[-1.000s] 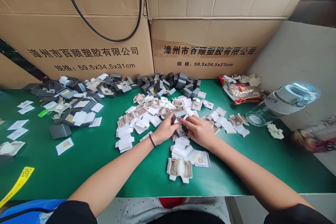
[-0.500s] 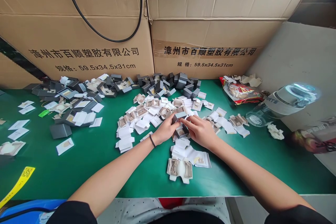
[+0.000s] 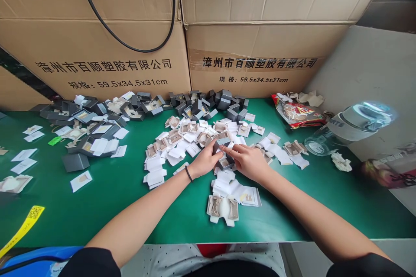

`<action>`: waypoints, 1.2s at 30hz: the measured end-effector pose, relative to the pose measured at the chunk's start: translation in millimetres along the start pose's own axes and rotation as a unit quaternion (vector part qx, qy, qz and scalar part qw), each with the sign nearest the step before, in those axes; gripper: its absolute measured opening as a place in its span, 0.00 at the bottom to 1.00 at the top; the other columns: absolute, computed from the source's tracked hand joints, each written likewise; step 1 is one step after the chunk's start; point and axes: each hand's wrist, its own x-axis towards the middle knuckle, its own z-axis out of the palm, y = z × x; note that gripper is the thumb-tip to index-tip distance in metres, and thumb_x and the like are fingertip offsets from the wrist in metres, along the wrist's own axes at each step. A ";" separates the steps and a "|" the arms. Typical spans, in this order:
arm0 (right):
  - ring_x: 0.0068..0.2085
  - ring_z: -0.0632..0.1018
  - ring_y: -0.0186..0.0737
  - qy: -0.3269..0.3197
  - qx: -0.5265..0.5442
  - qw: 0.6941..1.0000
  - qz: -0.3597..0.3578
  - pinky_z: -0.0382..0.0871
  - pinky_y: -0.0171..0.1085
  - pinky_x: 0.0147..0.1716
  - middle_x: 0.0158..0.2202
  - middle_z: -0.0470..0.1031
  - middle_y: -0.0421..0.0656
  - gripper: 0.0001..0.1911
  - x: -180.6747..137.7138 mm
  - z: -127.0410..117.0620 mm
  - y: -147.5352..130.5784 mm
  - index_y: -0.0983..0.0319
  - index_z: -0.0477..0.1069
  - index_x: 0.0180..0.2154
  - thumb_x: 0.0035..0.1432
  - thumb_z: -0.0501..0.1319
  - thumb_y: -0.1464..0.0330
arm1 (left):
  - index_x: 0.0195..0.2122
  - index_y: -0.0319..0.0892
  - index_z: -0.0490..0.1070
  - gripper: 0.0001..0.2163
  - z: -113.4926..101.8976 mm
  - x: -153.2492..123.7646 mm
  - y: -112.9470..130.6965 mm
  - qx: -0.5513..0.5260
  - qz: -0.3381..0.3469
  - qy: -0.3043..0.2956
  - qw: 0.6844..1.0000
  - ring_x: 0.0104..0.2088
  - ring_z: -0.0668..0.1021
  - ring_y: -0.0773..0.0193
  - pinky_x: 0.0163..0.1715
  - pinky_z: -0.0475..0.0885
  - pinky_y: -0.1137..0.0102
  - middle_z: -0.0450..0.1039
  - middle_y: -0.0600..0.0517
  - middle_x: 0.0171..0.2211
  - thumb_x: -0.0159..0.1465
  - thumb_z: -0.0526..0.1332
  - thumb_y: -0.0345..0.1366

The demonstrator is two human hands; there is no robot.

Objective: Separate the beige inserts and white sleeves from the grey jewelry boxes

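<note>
Near the middle of the table, my left hand (image 3: 205,161) is closed around the left side of a small dark grey box (image 3: 222,142) with its lid raised. My right hand (image 3: 248,160) is at the box's right side, its index finger laid across the front and its thumb low by the base. Fingers hide most of the inside. Below the hands lie white folded papers (image 3: 224,188) and a white-and-beige insert (image 3: 222,208). A heap of similar inserts and papers (image 3: 177,153) spreads behind and left of my hands.
Several open grey boxes (image 3: 196,106) line the back, against large cartons (image 3: 123,43). More boxes and cards (image 3: 94,138) lie left. To the right are a red snack bag (image 3: 297,112), a clear bottle (image 3: 344,127) and crumpled tissue (image 3: 341,162). A black cable (image 3: 139,49) hangs above.
Very little differs. Both hands stay at the grey box, and the right index finger has shifted slightly on it.
</note>
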 end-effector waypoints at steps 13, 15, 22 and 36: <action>0.31 0.72 0.35 -0.048 0.004 0.999 0.003 0.49 0.34 0.20 0.29 0.72 0.40 0.34 1.7 -3.6 -0.6 0.52 0.57 0.59 0.51 0.55 0.77 | 0.50 0.41 0.63 0.15 -1.2 0.7 -4.4 -0.018 -0.001 -0.002 1.000 0.51 0.69 0.57 0.53 0.63 0.62 0.69 0.48 0.49 0.61 0.55 0.34; 0.31 0.73 0.35 -0.061 0.007 0.998 -0.008 0.51 0.33 0.20 0.29 0.73 0.40 0.35 2.6 -5.1 -0.2 0.54 0.55 0.60 0.50 0.55 0.77 | 0.48 0.41 0.64 0.14 -1.0 1.5 -6.1 -0.033 -0.015 0.001 0.999 0.50 0.70 0.57 0.52 0.64 0.62 0.70 0.48 0.45 0.61 0.55 0.35; 0.32 0.73 0.37 -0.083 -0.010 0.996 -0.021 0.52 0.34 0.21 0.31 0.74 0.41 0.34 3.4 -9.0 0.5 0.56 0.54 0.61 0.52 0.55 0.76 | 0.48 0.41 0.64 0.16 0.3 2.4 -7.6 -0.066 -0.055 0.000 0.996 0.44 0.73 0.56 0.46 0.68 0.60 0.71 0.49 0.39 0.59 0.55 0.37; 0.31 0.72 0.36 -0.009 0.032 0.999 -0.033 0.53 0.34 0.22 0.28 0.73 0.40 0.26 2.0 -1.6 4.0 0.58 0.63 0.55 0.55 0.54 0.76 | 0.51 0.41 0.63 0.17 -0.2 1.5 -2.5 -0.061 -0.042 -0.013 0.997 0.47 0.71 0.55 0.48 0.66 0.61 0.71 0.48 0.42 0.61 0.54 0.37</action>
